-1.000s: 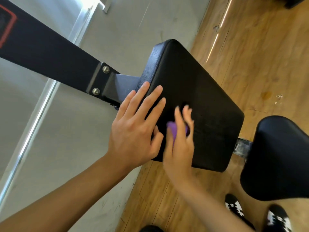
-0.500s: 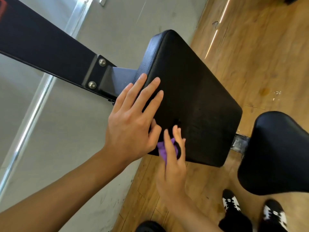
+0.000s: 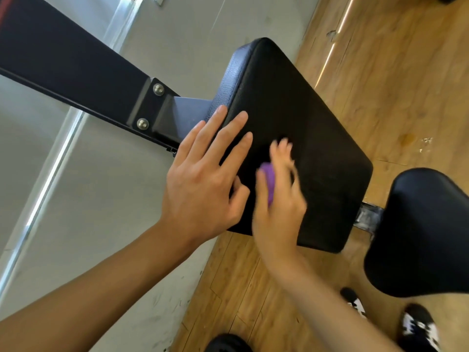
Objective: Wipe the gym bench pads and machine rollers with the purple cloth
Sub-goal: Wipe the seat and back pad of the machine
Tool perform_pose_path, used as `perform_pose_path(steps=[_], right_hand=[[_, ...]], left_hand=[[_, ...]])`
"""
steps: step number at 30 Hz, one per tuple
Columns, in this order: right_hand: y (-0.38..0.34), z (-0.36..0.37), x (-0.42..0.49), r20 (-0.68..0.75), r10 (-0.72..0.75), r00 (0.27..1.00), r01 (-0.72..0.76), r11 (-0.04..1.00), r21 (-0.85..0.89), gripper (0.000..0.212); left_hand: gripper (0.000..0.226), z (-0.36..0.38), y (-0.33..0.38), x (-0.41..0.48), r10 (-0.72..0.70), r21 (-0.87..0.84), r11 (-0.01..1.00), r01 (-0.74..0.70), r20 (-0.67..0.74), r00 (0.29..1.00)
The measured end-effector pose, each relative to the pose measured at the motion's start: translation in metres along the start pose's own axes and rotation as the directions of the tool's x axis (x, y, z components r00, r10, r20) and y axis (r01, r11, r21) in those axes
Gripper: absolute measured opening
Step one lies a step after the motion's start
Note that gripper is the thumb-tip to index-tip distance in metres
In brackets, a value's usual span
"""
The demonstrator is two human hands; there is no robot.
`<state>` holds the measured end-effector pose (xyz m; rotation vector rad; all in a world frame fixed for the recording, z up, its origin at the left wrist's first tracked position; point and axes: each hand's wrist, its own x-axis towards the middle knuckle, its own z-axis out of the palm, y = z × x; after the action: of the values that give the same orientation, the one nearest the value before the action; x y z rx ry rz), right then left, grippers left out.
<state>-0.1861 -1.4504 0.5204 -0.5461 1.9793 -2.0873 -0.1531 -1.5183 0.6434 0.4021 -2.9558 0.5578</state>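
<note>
A black padded bench pad [image 3: 312, 128] fills the middle of the view, bolted to a dark steel beam [image 3: 76, 72]. My left hand [image 3: 203, 179] lies flat on the pad's left edge, fingers straight and spread. My right hand [image 3: 279, 196], blurred by motion, presses a small purple cloth [image 3: 269, 181] against the pad's near part, with only a strip of the cloth showing under the palm and thumb. A second black pad [image 3: 426, 232] sits lower at the right.
A wooden floor [image 3: 380, 72] runs beneath the pads, with a grey floor area [image 3: 101, 199] at the left. My black-and-white shoes [image 3: 418, 326] stand near the lower right. A metal bracket [image 3: 365, 217] joins the two pads.
My right hand has slid the purple cloth from the pad's near edge back up onto its surface. The left hand has stayed flat on the pad.
</note>
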Motion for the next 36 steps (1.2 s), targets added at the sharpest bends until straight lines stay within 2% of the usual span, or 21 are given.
perform_pose_path(steps=[2, 4, 8, 11, 13, 15, 17, 19, 21, 25, 28, 31, 36], right_hand=[[0.009, -0.008, -0.043, 0.091, -0.066, 0.994, 0.068, 0.997, -0.029, 0.046], [0.016, -0.01, -0.03, 0.108, -0.095, 0.99, 0.1, 0.994, -0.04, 0.044], [0.009, -0.004, 0.108, -0.139, 0.118, 0.983, -0.119, 0.993, 0.002, 0.042], [0.016, -0.006, 0.176, -0.159, 0.121, 0.98, -0.125, 0.992, -0.016, 0.041], [0.013, -0.005, 0.146, -0.148, 0.084, 0.985, -0.088, 0.996, -0.016, 0.04], [0.01, -0.003, 0.073, -0.115, 0.028, 0.993, -0.028, 1.0, -0.001, 0.04], [0.01, -0.003, -0.011, -0.013, -0.007, 1.0, 0.007, 0.999, -0.042, 0.044], [0.006, -0.007, -0.057, 0.092, -0.01, 0.996, 0.016, 0.997, -0.069, 0.05], [0.006, -0.006, -0.038, 0.085, 0.021, 0.996, -0.018, 0.999, -0.043, 0.05], [0.005, -0.003, 0.091, -0.062, 0.024, 0.998, -0.026, 0.999, -0.032, 0.048], [0.014, -0.003, 0.153, -0.095, 0.021, 0.995, -0.027, 0.997, -0.068, 0.044], [0.018, -0.007, 0.126, -0.086, -0.04, 0.995, 0.037, 0.999, -0.036, 0.041], [0.017, -0.014, -0.029, 0.041, -0.063, 0.997, 0.065, 0.996, -0.054, 0.045]], left_hand=[[0.054, 0.001, 0.001, -0.002, -0.003, 0.006, 1.0, 0.003, 0.005, 1.0], [0.055, 0.0, 0.002, -0.003, -0.009, 0.006, 1.0, 0.009, 0.012, 1.0], [0.057, 0.0, 0.004, 0.003, -0.002, 0.003, 1.0, 0.002, -0.008, 1.0], [0.056, 0.001, 0.002, 0.006, 0.007, 0.015, 1.0, -0.007, -0.01, 1.0], [0.057, 0.002, 0.0, 0.003, 0.014, 0.021, 1.0, -0.014, 0.008, 1.0], [0.057, 0.001, -0.001, 0.0, 0.013, 0.031, 0.999, -0.014, 0.021, 1.0], [0.056, 0.0, -0.001, -0.001, 0.012, 0.05, 0.999, -0.014, 0.027, 1.0], [0.055, 0.0, 0.0, 0.0, 0.009, 0.061, 0.998, -0.011, 0.029, 1.0], [0.055, -0.001, 0.0, 0.001, 0.011, 0.066, 0.998, -0.013, 0.031, 0.999], [0.056, 0.0, 0.001, 0.004, 0.024, 0.065, 0.998, -0.026, 0.026, 0.999], [0.056, 0.0, 0.003, 0.006, 0.016, 0.055, 0.998, -0.017, 0.017, 1.0], [0.056, 0.001, 0.003, 0.004, 0.014, 0.047, 0.999, -0.015, 0.019, 1.0], [0.056, 0.0, 0.002, 0.0, 0.013, 0.06, 0.998, -0.016, 0.048, 0.999]])
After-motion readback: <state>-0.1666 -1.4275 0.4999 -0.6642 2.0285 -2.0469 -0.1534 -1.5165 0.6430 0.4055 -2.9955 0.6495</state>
